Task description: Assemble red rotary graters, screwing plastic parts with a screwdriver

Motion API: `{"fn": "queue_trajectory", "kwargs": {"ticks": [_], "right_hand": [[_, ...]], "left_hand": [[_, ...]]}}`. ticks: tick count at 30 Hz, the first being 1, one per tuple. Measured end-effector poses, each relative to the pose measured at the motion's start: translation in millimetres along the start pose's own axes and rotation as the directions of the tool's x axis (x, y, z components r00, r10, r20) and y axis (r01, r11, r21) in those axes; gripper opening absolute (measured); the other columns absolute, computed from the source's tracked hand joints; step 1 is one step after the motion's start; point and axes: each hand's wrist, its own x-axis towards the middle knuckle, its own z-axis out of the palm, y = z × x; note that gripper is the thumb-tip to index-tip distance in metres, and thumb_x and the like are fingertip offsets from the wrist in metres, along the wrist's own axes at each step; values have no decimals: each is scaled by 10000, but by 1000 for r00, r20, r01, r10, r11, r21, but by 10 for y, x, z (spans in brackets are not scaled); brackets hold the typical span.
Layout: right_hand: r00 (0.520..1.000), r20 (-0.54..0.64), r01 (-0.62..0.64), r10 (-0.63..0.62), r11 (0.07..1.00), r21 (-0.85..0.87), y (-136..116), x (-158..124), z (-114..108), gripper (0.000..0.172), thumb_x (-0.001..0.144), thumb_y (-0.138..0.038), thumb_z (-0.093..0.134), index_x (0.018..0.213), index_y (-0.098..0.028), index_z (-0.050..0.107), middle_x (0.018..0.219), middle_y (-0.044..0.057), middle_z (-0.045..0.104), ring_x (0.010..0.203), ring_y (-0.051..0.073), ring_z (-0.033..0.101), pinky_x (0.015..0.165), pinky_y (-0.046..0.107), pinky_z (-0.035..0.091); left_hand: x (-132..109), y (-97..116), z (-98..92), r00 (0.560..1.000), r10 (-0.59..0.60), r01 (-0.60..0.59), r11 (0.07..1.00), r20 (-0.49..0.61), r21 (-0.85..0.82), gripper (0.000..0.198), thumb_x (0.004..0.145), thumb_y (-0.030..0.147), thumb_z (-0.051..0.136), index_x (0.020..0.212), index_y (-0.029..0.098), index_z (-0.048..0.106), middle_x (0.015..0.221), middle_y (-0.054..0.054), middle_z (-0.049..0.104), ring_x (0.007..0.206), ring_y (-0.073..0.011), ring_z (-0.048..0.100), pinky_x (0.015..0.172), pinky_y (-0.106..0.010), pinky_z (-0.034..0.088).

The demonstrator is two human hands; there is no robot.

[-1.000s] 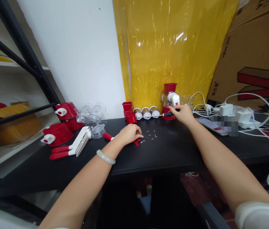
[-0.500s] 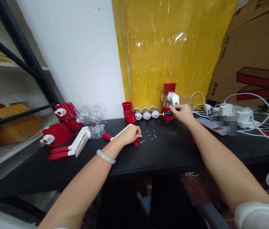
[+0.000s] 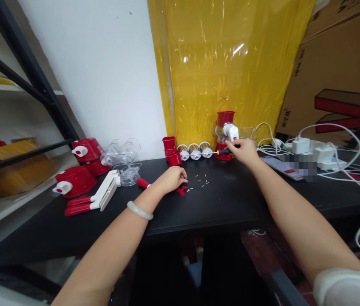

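Note:
My right hand (image 3: 245,151) grips the dark handle of a screwdriver (image 3: 223,151); its thin shaft points left across the front of the metal drums. Low over the table, my left hand (image 3: 174,178) has its fingers curled and pinched; whatever they hold is too small or hidden. Just below its fingertips lie small red plastic pieces (image 3: 181,191). Several tiny pale pins (image 3: 203,181) are scattered to their right. Under my left hand a red-handled part (image 3: 143,183) is mostly covered. Behind stand three drums (image 3: 195,151) in a row.
A red and white rotary grater (image 3: 225,117) stands at the back, beside red hoppers (image 3: 169,148). Red bases (image 3: 77,180), white crank arms (image 3: 106,191) and clear plastic parts (image 3: 125,155) fill the left. On the right are a phone (image 3: 278,166), chargers (image 3: 301,145) and loose white cables.
My left hand has shifted slightly and now covers the white part of the red-handled piece. My right hand keeps the screwdriver in nearly the same place. The view has moved a little.

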Motion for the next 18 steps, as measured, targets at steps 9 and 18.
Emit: {"fn": "queue_trajectory", "kwargs": {"ticks": [9, 18], "right_hand": [[1000, 23, -11, 11, 1000, 24, -12, 0, -9, 426, 796, -490, 535, 586, -165, 712, 468, 13, 521, 494, 127, 433, 527, 277, 317], [1000, 13, -9, 9, 1000, 8, 5, 6, -9, 419, 798, -481, 539, 596, -164, 724, 492, 26, 571, 508, 136, 476, 540, 281, 328]], "left_hand": [[37, -26, 84, 995, 93, -95, 993, 20, 72, 99, 786, 243, 674, 732, 161, 664, 704, -39, 679, 635, -135, 621, 627, -231, 458], [-20, -12, 24, 996, 75, -70, 993, -51, 97, 30, 820, 200, 601, 800, 180, 591, 767, -39, 664, 716, -166, 616, 667, -268, 457]]}}
